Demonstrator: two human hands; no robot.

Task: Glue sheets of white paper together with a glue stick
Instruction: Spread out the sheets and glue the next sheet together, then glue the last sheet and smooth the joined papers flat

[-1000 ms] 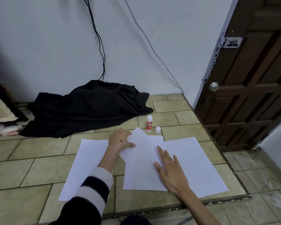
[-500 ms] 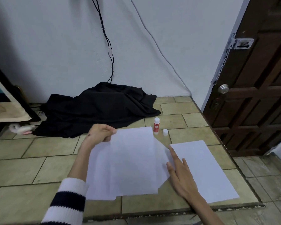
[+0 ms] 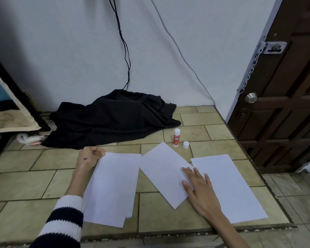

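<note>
A: Where is the paper?

B: On the tiled floor [image 3: 213, 127]. The left stack of sheets [image 3: 113, 187] lies by the left hand [image 3: 89, 155]; a second edge peeks out at its near corner, so it is more than one sheet, though I cannot count them. The tilted middle sheet [image 3: 161, 172] lies apart from the stack, and the right sheet [image 3: 227, 187] lies flat beyond it.

A: And the hands?

B: The left hand is curled, pinching the far left corner of the stack; its fingertips are tucked out of sight. The right hand [image 3: 199, 185] lies flat with fingers spread, pressing the middle sheet's right edge and covering where it meets the right sheet, so I cannot tell if those two overlap.

A: The glue?

B: The glue stick [image 3: 176, 137] stands upright past the middle sheet's far corner, uncapped, its cap [image 3: 186, 145] just beside it. The label is too blurred to read.

A: Anything else?

B: A black cloth [image 3: 115, 119] is heaped against the wall, hiding where the cable [image 3: 125, 51] ends.
</note>
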